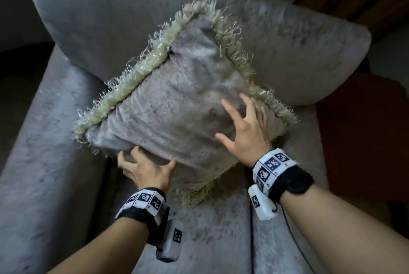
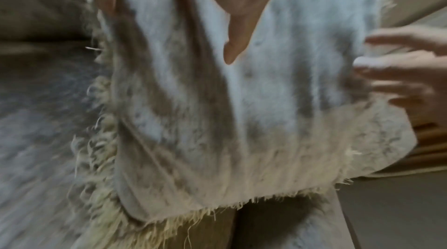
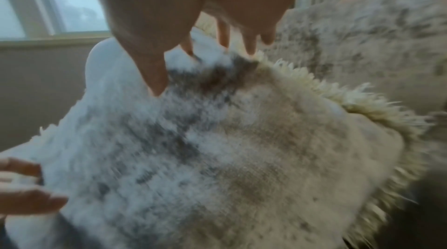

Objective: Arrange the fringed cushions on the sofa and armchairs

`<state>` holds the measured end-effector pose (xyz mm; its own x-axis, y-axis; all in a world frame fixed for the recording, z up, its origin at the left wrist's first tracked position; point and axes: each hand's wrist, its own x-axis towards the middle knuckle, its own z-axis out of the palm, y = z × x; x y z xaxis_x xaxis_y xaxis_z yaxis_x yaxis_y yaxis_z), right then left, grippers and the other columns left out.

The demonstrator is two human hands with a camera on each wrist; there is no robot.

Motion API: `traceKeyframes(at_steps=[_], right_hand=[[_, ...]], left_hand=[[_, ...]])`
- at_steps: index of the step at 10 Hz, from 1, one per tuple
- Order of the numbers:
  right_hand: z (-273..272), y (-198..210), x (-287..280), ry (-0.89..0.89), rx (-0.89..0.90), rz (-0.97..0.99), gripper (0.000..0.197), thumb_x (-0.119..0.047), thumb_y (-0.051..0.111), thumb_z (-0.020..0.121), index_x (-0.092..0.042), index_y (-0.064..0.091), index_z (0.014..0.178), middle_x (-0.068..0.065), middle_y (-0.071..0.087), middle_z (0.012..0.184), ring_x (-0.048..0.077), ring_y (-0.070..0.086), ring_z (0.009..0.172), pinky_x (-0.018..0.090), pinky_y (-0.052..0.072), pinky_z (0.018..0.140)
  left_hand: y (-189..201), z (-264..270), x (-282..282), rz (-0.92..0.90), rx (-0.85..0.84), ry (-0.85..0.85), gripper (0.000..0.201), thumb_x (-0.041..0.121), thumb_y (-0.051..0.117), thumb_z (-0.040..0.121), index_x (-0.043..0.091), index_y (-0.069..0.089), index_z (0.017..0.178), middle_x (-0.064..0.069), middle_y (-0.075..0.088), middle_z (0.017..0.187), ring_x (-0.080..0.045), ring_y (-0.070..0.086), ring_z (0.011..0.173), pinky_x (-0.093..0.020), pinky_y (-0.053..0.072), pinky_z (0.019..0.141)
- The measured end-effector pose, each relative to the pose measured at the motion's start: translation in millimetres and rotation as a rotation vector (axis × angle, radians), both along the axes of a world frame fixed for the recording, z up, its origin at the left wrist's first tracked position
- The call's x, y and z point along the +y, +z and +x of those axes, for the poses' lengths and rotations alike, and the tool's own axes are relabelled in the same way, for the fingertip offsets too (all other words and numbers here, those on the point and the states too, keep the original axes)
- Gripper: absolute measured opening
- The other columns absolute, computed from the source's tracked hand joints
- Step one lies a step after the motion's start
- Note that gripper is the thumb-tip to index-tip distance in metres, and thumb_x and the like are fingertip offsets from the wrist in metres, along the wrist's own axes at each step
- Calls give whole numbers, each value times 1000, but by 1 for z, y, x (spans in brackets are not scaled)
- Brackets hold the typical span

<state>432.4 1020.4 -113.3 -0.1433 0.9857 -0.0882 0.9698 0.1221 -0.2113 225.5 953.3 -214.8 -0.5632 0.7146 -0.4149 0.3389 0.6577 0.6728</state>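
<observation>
A grey velvet cushion (image 1: 177,105) with a pale fringe stands tilted on one corner on the armchair seat (image 1: 210,229) and leans on the back cushion (image 1: 110,19). My left hand (image 1: 143,167) grips its lower left edge, thumb on the face and fingers curled beneath. In the left wrist view the cushion (image 2: 266,119) fills the frame under that thumb. My right hand (image 1: 243,132) lies on the right side of the face with fingers spread and straight. The right wrist view shows the cushion (image 3: 217,157) under those fingertips (image 3: 249,48), blurred.
The armchair's broad grey armrest (image 1: 44,163) runs along the left. A dark reddish floor (image 1: 365,130) lies to the right of the chair. A window (image 3: 60,4) shows behind the chair in the right wrist view.
</observation>
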Motion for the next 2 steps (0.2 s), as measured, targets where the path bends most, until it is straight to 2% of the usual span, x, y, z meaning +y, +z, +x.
traceKeyframes(at_steps=[1, 2], right_hand=[[9, 33, -15, -106, -34, -181, 67, -54, 65, 84, -30, 44, 143, 4, 37, 149, 27, 29, 142, 56, 8, 120], [21, 71, -32, -175, -67, -334, 61, -55, 57, 89, -31, 41, 143, -2, 46, 141, 23, 40, 136, 57, 6, 118]], left_hand=[[40, -14, 11, 122, 105, -151, 77, 30, 88, 66, 15, 48, 131, -16, 17, 151, -37, 23, 137, -43, 29, 114], [83, -25, 30, 158, 161, -417, 61, 32, 82, 73, 15, 56, 126, -15, 44, 139, -35, 41, 130, -47, 37, 109]])
